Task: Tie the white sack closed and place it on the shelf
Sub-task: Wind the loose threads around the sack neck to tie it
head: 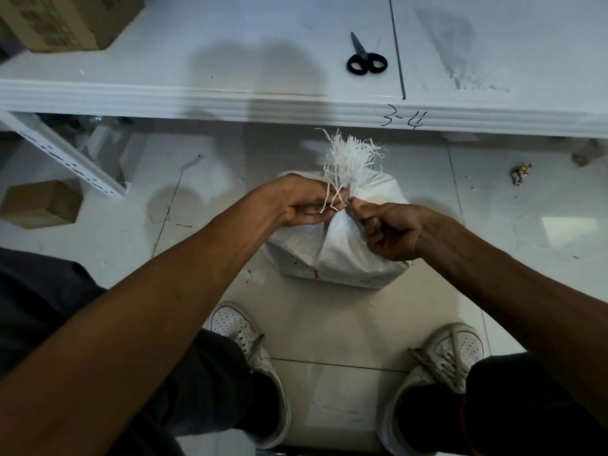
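A white woven sack (pixel 342 255) stands on the tiled floor between my feet and the shelf. Its mouth is gathered into a neck, and a tuft of frayed white strands (pixel 348 156) sticks up above it. My left hand (pixel 304 202) grips the neck from the left, with thin white strands crossing over its fingers. My right hand (pixel 390 230) pinches a strand at the neck from the right. The white shelf (pixel 230 100) runs across the top of the view, just beyond the sack.
Black scissors (pixel 367 59) lie on the shelf, and a cardboard box (pixel 65 18) sits at its far left. A small cardboard box (pixel 41 204) is on the floor at the left, near a slanted white shelf post (pixel 70 159). My white shoes (pixel 245 337) stand behind the sack.
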Demonstrator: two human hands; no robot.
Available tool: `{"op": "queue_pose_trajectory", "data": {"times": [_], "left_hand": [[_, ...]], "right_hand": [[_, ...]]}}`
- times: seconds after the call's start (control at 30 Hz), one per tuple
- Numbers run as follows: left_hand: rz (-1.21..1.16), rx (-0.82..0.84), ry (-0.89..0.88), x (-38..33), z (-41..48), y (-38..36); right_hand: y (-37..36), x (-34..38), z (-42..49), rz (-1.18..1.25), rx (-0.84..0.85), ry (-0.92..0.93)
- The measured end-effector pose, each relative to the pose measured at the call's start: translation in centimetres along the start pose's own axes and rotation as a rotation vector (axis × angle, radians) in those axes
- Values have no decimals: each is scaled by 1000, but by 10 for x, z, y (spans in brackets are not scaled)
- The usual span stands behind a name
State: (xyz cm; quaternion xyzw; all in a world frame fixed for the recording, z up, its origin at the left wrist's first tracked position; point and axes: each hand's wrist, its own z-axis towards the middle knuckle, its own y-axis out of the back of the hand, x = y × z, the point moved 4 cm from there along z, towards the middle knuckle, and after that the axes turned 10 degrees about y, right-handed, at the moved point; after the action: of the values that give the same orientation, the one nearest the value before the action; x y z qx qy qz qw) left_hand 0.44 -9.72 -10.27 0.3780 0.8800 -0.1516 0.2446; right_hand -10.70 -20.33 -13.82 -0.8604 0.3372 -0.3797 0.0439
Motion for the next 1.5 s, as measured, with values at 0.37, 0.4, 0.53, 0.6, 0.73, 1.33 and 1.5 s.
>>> {"op": "queue_pose_trajectory", "data": {"times": [0.37, 0.4, 0.53, 0.6, 0.73, 1.33, 1.5], "left_hand": [[9, 15, 5, 3, 6, 0], [14, 10, 3, 3, 7, 0], [31, -4, -13, 3, 6, 0], [28, -1, -18, 3, 6, 0], [25, -23, -37, 1, 3, 1], [-32, -13, 0, 4, 3, -3], [-28, -43, 7, 3, 4, -2]], "right_hand": [[0, -2, 1, 79, -30, -26], [0, -2, 1, 86, -35, -24], [-1, -2, 1, 82, -37, -11], [-1, -2, 0, 67, -40, -1], [-2, -1, 0, 47, -33, 19], [-7, -2, -3, 76, -99, 66], [-8, -1, -2, 66, -72, 123]]}}
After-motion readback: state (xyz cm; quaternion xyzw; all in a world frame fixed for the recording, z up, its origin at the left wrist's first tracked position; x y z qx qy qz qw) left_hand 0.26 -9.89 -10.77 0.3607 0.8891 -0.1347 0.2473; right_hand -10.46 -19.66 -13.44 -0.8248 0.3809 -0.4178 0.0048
